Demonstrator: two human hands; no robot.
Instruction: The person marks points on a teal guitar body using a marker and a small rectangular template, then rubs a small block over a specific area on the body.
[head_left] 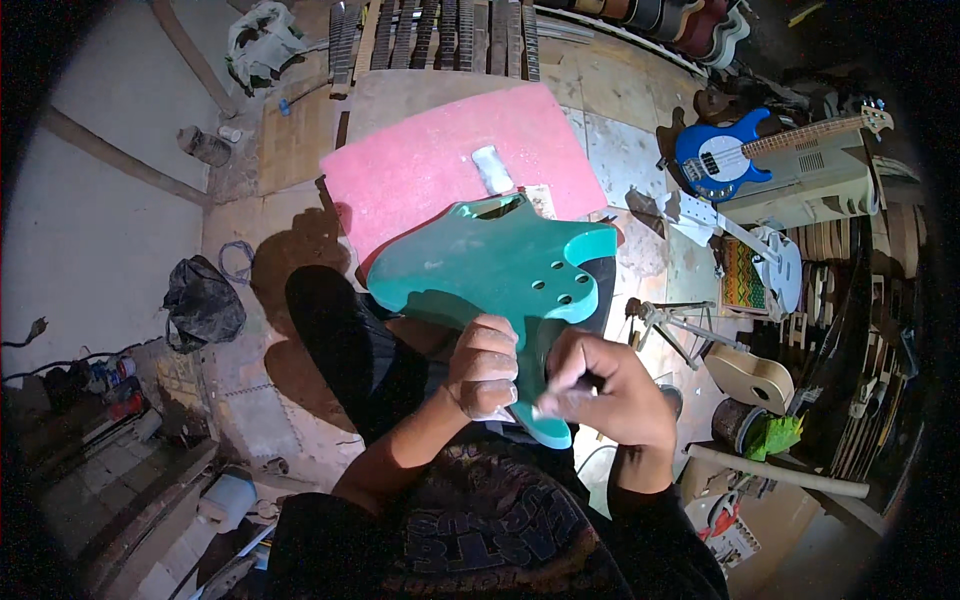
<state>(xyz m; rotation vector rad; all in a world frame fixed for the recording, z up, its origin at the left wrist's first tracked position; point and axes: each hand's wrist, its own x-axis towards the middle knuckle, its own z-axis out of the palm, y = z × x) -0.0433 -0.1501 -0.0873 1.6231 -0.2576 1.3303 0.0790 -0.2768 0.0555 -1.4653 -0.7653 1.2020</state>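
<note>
A glossy teal guitar body (470, 270) with several round holes and a cutout rests across my legs, tilted over a pink board (430, 150). My left hand (484, 365) grips its near horn with curled fingers. My right hand (605, 390) is closed at that horn's right side, with a pale patch at the fingertips; what it holds, if anything, I cannot make out. A small white block (491, 170) lies on the pink board, just beyond the guitar body.
Guitar necks (430, 35) lie in a row at the back. A blue bass (730, 160), pale guitar body (775, 270), metal stand (675, 325) and natural-wood guitar (750, 380) are at right. A black bag (200, 305) and cable (235, 262) lie left. A cardboard tube (780, 472) is lower right.
</note>
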